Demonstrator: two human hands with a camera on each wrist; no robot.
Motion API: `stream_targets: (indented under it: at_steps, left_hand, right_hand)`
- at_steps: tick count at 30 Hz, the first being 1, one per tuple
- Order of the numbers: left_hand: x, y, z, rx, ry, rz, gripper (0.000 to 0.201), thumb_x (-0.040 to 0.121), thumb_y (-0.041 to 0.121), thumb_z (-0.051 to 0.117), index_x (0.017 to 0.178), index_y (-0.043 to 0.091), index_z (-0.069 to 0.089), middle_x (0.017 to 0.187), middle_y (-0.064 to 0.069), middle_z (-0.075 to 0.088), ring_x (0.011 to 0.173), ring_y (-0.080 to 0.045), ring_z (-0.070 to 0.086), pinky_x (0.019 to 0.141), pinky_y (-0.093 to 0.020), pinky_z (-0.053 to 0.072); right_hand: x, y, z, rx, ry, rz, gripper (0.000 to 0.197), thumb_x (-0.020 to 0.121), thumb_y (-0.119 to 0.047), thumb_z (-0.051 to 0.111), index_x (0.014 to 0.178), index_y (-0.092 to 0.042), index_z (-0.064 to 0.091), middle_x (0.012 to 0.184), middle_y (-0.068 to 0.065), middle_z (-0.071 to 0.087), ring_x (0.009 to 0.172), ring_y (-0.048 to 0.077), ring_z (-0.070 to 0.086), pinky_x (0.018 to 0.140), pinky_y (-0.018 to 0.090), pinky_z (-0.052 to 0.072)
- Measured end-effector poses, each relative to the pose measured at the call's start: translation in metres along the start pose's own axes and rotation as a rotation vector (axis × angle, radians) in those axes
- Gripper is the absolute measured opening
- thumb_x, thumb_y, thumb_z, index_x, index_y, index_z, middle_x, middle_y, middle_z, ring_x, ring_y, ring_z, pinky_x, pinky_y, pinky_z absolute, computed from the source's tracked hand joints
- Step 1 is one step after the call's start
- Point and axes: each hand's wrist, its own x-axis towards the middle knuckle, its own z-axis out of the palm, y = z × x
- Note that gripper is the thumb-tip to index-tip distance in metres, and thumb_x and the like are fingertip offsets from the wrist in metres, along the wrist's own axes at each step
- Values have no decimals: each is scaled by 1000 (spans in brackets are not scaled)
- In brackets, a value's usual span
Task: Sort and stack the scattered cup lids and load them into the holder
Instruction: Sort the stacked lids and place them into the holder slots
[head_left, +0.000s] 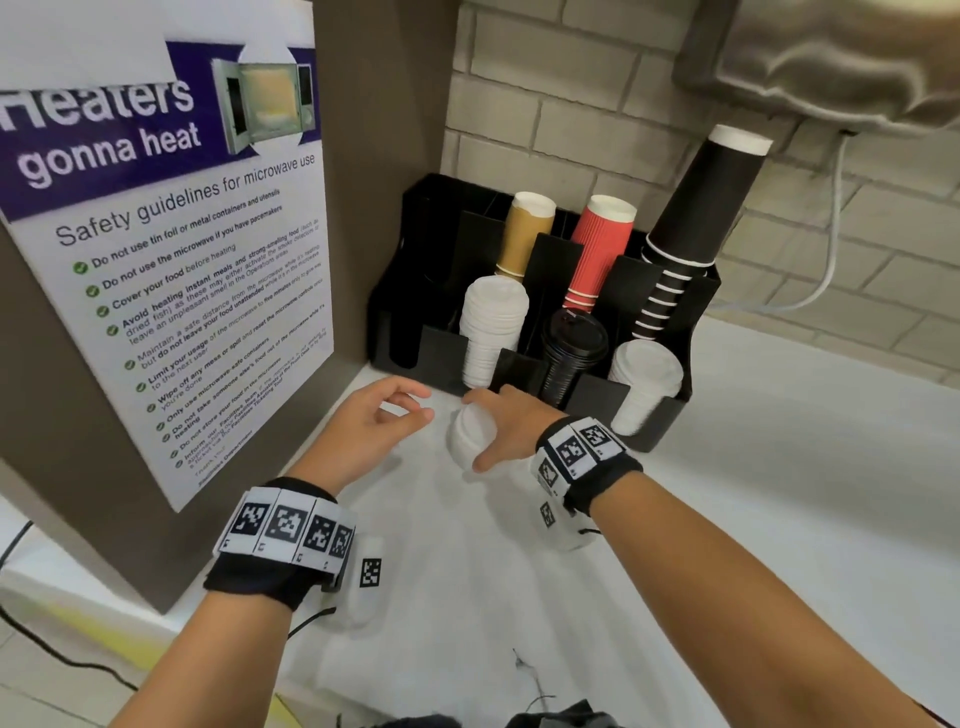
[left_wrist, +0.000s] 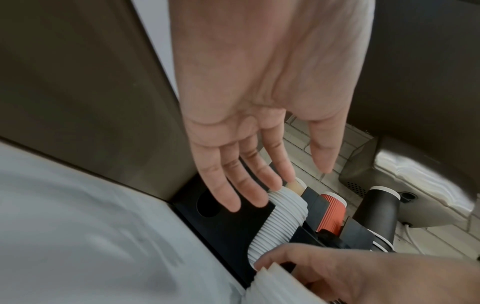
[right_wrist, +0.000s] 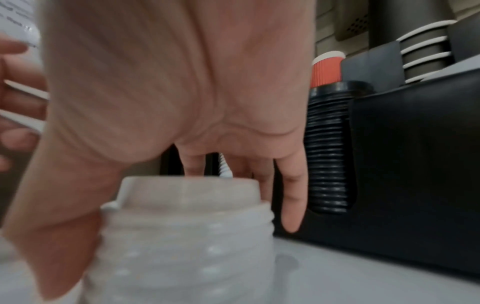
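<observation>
Now your right hand clasps the light, thin-walled lid stack by its ribbed sides; squeeze gently. Your left hand hovers beside it, fingers relaxed, empty.

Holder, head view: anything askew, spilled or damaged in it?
Nothing spilled or damaged that shows. In the holder, the front-left white lid stack looks bowed, its top leaning right of its base; the cup stacks behind lean back. The right hand grips another white lid stack on the counter.
</observation>
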Motion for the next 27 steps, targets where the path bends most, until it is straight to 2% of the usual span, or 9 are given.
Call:
stream_targets:
  at_steps: [3, 5, 7, 9, 12, 16, 18, 22, 27]
  left_hand:
    - [1, -3, 3, 36, -9, 2, 31, 85, 23, 73, 113, 31, 62, 118, 4, 58, 96, -14, 61, 82, -30, 52]
    - [1, -3, 8, 29, -39, -3, 56, 79, 27, 78, 128, 39, 52, 129, 8, 51, 112, -12, 55, 80, -22, 47]
    - [1, 0, 15, -42, -88, 1, 81, 69, 35, 83, 135, 51, 38, 139, 11, 43, 121, -11, 49, 84, -18, 44]
    - [1, 4, 22, -121, -132, 30, 94, 59, 42, 83, 133, 60, 29, 147, 14, 37, 126, -12, 45, 88, -17, 43]
    - [1, 9, 28, -177, -169, 106, 98, 58, 42, 88, 139, 54, 33, 144, 14, 44, 125, -11, 52, 93, -18, 47]
    - [-3, 15, 28, -231, -201, 163, 88, 57, 40, 87, 134, 49, 45, 132, 13, 55, 114, -9, 61, 88, -21, 52]
    - [-5, 18, 27, -225, -220, 176, 89, 58, 39, 86, 137, 44, 45, 132, 11, 56, 115, -10, 61, 94, -24, 51]
    - [-8, 21, 30, -226, -222, 170, 93, 56, 38, 87, 138, 42, 44, 132, 9, 55, 113, -14, 63, 97, -34, 52]
    - [-10, 22, 32, -207, -258, 166, 96, 56, 38, 87, 141, 42, 43, 134, 8, 54, 116, -14, 61, 101, -37, 50]
  right_hand:
    - [-6, 5, -12, 131, 147, -38, 89, 68, -42, 80, 141, -35, 30, 128, 8, 42, 114, 27, 48, 96, 41, 46]
    - [-12, 6, -19, 313, 234, -111, 84, 69, -38, 81, 139, -36, 33, 130, 6, 43, 119, 24, 45, 97, 34, 42]
    - [-22, 3, -23, 538, 258, -183, 76, 72, -35, 80, 134, -42, 37, 130, 0, 46, 121, 18, 45, 96, 29, 39]
    - [-34, -4, -23, 744, 228, -237, 66, 73, -33, 80, 125, -50, 42, 119, -5, 54, 111, 13, 53, 90, 24, 45]
    - [-51, -11, -18, 959, 176, -287, 57, 74, -32, 78, 121, -47, 49, 106, 0, 66, 96, 12, 65, 77, 24, 53]
    - [-65, -6, -12, 1123, 144, -311, 57, 76, -26, 74, 128, -39, 52, 120, 9, 63, 111, 25, 63, 92, 47, 54]
    - [-71, -3, -10, 1174, 151, -315, 58, 77, -23, 73, 130, -35, 52, 121, 12, 61, 112, 26, 62, 91, 46, 54]
    - [-78, -3, -3, 1205, 221, -294, 58, 76, -25, 73, 130, -35, 53, 120, 11, 63, 109, 23, 63, 83, 36, 55]
    - [-84, -5, 2, 1207, 254, -276, 60, 74, -25, 75, 129, -35, 54, 116, 7, 67, 110, 22, 64, 91, 47, 54]
